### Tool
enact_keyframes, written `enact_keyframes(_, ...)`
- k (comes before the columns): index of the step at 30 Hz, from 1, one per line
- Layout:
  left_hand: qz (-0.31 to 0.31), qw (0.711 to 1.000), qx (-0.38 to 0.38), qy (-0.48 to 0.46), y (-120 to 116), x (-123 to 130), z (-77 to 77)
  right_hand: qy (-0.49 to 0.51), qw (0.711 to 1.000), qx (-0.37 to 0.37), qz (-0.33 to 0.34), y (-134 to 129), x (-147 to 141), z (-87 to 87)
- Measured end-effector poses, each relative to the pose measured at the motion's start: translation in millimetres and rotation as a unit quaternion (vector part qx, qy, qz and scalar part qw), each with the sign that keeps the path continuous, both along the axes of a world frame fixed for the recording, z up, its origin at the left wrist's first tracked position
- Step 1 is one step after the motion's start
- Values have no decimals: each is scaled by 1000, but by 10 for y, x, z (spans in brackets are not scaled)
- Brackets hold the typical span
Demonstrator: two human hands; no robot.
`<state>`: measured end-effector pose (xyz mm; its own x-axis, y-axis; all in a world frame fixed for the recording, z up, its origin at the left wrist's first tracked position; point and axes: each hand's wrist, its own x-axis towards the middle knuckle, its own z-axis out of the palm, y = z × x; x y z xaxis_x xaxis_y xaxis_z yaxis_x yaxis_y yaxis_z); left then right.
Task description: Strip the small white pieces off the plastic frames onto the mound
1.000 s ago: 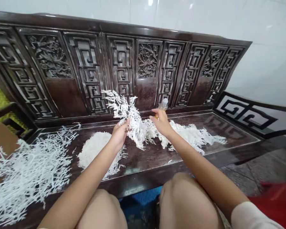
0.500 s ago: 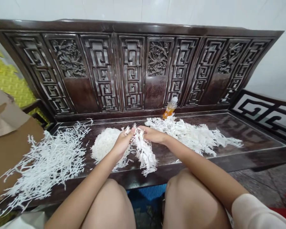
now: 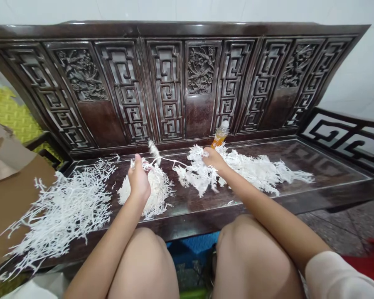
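Note:
My left hand (image 3: pixel 139 180) pinches a thin white branch above a round white mound of fine branching sprigs (image 3: pixel 158 192). My right hand (image 3: pixel 214 160) grips a bushy white sprig (image 3: pixel 195 172), and a slender white stem (image 3: pixel 171 161) runs between that sprig and the left hand. A long heap of the same white branches (image 3: pixel 255 171) lies to the right of my right hand. Just behind my right hand stands a plastic bottle of orange liquid (image 3: pixel 220 137), partly screened by the sprigs.
The white pieces rest on the dark seat of a carved wooden bench (image 3: pixel 299 158), with its fretwork back (image 3: pixel 168 91) behind. A loose white pile (image 3: pixel 65 211) spreads over brown cardboard (image 3: pixel 15 199) at the left. My knees are below, and something red (image 3: pixel 364 261) lies on the floor.
My hands have moved apart, left hand to the left over the mound and right hand to the right. The clump they held together is now spread out, joined by a thin stem.

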<state>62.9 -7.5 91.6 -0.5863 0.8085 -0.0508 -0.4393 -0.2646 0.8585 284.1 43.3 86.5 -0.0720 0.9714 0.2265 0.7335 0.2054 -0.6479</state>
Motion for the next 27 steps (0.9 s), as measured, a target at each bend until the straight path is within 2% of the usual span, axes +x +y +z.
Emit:
enact_keyframes(2, -8, 1000, -10, -18, -20, 1, 20, -54, 997, 15, -51, 14, 51, -12)
enact_keyframes(5, -14, 1000, -19, -13, -51, 23, 46, -124, 990, 32, -65, -18, 64, -11)
enact_keyframes(8, 52, 999, 1, 15, -60, 19, 63, -148, 983, 68, -80, -51, 35, 10)
enact_keyframes(11, 119, 991, 9, 57, -50, -27, 53, -104, 987, 82, -88, -35, 30, 17)
enact_keyframes(14, 128, 987, 3, 98, -34, -68, 17, 36, 997, 4, -72, 3, 49, -19)
enact_keyframes(16, 94, 990, 4, 104, -19, -75, -12, 149, 984, -72, -62, 16, 49, -54)
enact_keyframes(19, -1, 997, -1, 73, 13, -64, -57, 276, 950, -142, -42, 3, 8, -77)
enact_keyframes(23, -138, 988, -38, 59, 46, -43, -120, 361, 919, -160, -5, -54, -84, -12)
enact_keyframes(27, -227, 966, -68, 103, 37, -4, -157, 394, 909, -134, 32, -90, -127, 91)
